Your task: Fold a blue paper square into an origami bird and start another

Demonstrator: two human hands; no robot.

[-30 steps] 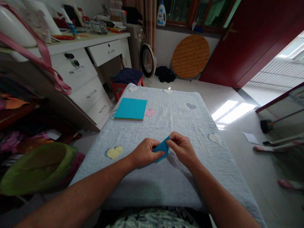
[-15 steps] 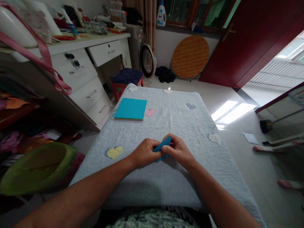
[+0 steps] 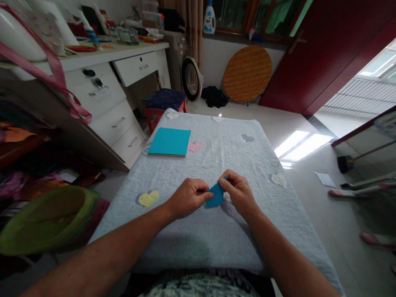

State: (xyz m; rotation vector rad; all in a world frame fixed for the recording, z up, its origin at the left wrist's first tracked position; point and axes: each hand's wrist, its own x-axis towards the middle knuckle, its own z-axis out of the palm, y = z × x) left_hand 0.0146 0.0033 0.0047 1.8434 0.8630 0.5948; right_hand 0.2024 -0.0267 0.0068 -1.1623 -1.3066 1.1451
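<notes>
- Holding a small blue paper [image 3: 215, 199] between my two hands, over the near half of the table [image 3: 229, 161], around the middle from left to right.
- My left hand [image 3: 190, 199] pinches the paper's left side; thumb lies on top, fingers curled in. Grip is closed on it.
- My right hand [image 3: 239, 192] pinches the far right corner between thumb and fingertips, closed on it as well.
- Paper sits tilted, far corner to the right, wider part towards me. Looks folded; a pale edge shows on its near side. Cannot tell whether it touches the cloth below.
- Table is covered by a pale blue quilted cloth with heart and cloud patches.
- Yellow heart patch [image 3: 149, 199] lies left of my left hand, well apart from it.
- A stack of square sheets [image 3: 170, 142] lies flat on the far left of the table, bright blue on top, other colours along its near edge.
- Pink patch [image 3: 195, 147] shows just right of the stack.
- White cloud patch [image 3: 279, 180] near the right edge of the table; grey heart patch [image 3: 248, 138] farther off.
- Beyond the far left corner: a red stool [image 3: 154, 112] with a dark seat, beside white drawers [image 3: 105, 97].
- Far side: a round wooden board [image 3: 248, 73] leans at the wall.
- Near left, off the table: a bin with a green liner [image 3: 49, 220].
</notes>
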